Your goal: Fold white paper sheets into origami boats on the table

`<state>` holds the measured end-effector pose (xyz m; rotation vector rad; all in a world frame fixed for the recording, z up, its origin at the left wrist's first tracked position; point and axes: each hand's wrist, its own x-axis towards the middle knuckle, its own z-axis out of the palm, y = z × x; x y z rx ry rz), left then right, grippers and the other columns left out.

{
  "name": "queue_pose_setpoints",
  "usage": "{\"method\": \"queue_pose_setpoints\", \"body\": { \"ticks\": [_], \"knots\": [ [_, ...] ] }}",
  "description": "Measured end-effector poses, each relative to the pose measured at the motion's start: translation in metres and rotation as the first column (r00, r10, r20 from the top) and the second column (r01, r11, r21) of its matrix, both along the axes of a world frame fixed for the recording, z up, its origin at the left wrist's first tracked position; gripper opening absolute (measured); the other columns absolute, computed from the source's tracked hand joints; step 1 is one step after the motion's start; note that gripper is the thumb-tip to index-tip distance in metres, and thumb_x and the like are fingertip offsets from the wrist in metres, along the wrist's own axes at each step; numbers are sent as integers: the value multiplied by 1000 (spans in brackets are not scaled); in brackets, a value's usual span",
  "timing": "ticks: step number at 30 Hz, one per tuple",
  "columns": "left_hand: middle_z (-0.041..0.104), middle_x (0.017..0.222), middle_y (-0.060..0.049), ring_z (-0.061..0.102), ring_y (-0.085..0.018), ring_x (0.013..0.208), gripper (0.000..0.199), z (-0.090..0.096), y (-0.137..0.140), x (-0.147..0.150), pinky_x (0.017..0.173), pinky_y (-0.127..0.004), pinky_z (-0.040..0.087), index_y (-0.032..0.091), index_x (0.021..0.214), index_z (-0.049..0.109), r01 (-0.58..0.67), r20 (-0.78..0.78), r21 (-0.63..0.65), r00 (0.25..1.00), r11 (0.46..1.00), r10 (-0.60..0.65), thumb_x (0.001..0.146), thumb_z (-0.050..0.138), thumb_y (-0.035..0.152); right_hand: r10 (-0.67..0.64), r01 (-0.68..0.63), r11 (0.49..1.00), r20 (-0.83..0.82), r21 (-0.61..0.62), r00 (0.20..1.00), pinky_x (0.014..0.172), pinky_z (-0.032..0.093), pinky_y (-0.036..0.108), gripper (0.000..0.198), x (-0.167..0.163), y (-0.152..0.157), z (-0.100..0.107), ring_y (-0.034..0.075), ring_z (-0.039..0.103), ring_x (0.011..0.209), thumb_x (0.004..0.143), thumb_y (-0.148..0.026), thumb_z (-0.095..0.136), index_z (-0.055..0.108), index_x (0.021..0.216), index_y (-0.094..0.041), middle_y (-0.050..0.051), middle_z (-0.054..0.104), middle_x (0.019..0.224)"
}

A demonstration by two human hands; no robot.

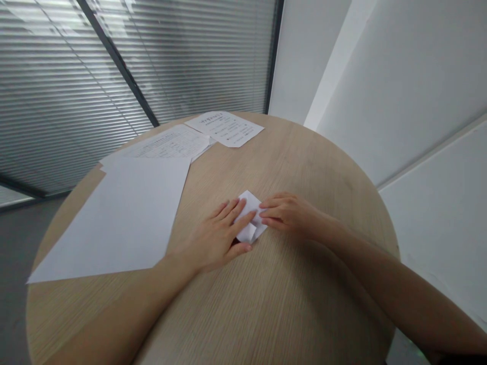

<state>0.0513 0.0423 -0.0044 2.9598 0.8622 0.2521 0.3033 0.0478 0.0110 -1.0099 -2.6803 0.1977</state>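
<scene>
A small piece of folded white paper (pixel 249 203) lies on the wooden table, one corner pointing away from me and a raised flap at its near side. My left hand (pixel 222 233) rests flat over its left part, fingers spread and pressing it down. At the right corner my right hand (pixel 285 213) has its fingers bent and close together, the tips on the paper's edge. The right thumb is hidden beneath the fingers.
The round wooden table (pixel 304 167) carries a large blank white sheet (pixel 125 213) at the left. Behind it lie printed sheets (pixel 167 142), with another printed page (pixel 228 126) near the far edge. Window blinds (pixel 205 56) and a white wall (pixel 411 76) stand beyond.
</scene>
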Motion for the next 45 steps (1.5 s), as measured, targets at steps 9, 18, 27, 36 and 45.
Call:
{"method": "queue_pose_setpoints", "body": {
  "ticks": [9,18,27,36,45],
  "knots": [
    [24,159,-24,25,-34,148,95,8,11,-18,117,-55,27,12,155,19,38,15,-128,999,991,-36,86,54,67,-80,80,997,-67,-4,995,95,47,41,22,-5,5,-10,23,63,104,92,-17,58,73,107,-19,11,71,109],
    [70,111,-13,64,-26,102,32,21,28,-35,94,-44,52,13,116,66,-32,193,-57,980,998,43,88,52,21,-76,76,997,-49,-7,996,99,46,40,28,-2,6,-12,23,62,111,89,-10,57,71,113,-18,10,70,120],
    [72,97,-9,65,-22,87,25,18,29,-35,82,-38,52,14,102,72,16,110,177,993,984,-36,94,49,22,-19,19,999,-20,-37,1000,104,44,43,38,9,1,-3,24,61,118,83,-9,58,69,119,-18,10,67,129],
    [69,78,-6,62,-20,75,23,22,25,-24,68,-34,45,15,85,71,45,12,428,998,903,-55,94,51,22,-53,53,998,13,-32,999,97,51,38,40,22,1,3,23,66,110,79,-2,58,72,113,-18,10,70,122],
    [61,65,-1,55,-18,62,28,22,22,-21,61,-33,40,18,68,62,53,-51,563,998,825,-29,94,53,18,-33,32,999,16,43,999,92,50,33,35,20,7,-8,20,66,105,84,-1,56,72,108,-20,9,70,117]
  ]
}}
